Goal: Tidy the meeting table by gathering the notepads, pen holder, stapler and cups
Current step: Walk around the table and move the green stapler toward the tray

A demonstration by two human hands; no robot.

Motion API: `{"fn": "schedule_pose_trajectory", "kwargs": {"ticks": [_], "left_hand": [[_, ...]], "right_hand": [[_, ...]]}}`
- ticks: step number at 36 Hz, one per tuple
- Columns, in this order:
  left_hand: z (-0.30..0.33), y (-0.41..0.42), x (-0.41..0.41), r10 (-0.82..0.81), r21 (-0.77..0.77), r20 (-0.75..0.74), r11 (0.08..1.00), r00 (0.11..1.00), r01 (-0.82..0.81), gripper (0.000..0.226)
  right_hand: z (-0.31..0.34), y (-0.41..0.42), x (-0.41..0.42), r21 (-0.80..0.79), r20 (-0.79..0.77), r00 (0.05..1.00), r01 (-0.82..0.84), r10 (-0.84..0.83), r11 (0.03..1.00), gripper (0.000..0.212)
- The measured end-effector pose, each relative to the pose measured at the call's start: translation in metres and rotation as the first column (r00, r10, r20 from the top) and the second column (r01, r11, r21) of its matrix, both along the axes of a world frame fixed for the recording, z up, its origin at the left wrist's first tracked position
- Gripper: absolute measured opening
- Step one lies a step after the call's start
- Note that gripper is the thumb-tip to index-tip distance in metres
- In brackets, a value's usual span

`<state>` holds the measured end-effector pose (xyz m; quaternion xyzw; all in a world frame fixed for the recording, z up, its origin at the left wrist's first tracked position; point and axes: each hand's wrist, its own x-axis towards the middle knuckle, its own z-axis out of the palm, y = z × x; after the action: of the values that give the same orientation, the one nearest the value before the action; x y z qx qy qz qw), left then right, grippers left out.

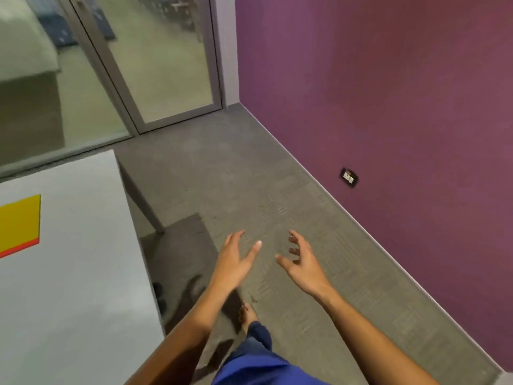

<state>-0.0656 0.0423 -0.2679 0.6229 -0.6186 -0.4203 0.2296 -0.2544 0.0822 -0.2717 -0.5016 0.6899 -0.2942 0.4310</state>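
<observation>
Left hand (234,261) & right hand (302,263) both out over grey carpet floor (249,190), fingers spread, holding nothing; yellow flat notepad w/ red edge (19,225) lies on pale grey counter (83,273).

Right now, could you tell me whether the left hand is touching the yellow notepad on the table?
Apart. The head view shows the left hand over the carpet, well clear of the yellow notepad.

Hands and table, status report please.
Left hand and right hand open, empty, over carpet. Yellow notepad on table, untouched. Nothing in the way.
</observation>
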Motion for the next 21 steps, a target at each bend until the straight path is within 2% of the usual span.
{"fn": "schedule_pose_trajectory", "kwargs": {"ticks": [5, 10, 17, 21], "left_hand": [[0.009, -0.093, 0.02, 0.053, -0.02, 0.044, 0.998, 0.998, -0.053, 0.065], [0.024, -0.161, 0.052, 0.145, -0.047, 0.016, 0.988, 0.989, -0.144, 0.062], [0.023, -0.216, 0.114, 0.35, -0.013, -0.106, 0.935, 0.931, -0.353, 0.064], [0.011, -0.242, 0.145, 0.449, -0.016, -0.097, 0.892, 0.888, -0.452, 0.063]], "right_hand": [[0.013, -0.105, 0.02, -0.005, -0.017, 1.0, -0.025, 0.025, 1.0, 0.075], [0.026, -0.195, 0.044, -0.045, -0.016, 0.997, -0.078, 0.077, 0.996, 0.074], [0.029, -0.29, 0.098, -0.041, 0.058, 0.984, -0.165, 0.167, 0.985, 0.069], [0.021, -0.336, 0.131, -0.028, 0.107, 0.963, -0.246, 0.247, 0.969, 0.071]]}}
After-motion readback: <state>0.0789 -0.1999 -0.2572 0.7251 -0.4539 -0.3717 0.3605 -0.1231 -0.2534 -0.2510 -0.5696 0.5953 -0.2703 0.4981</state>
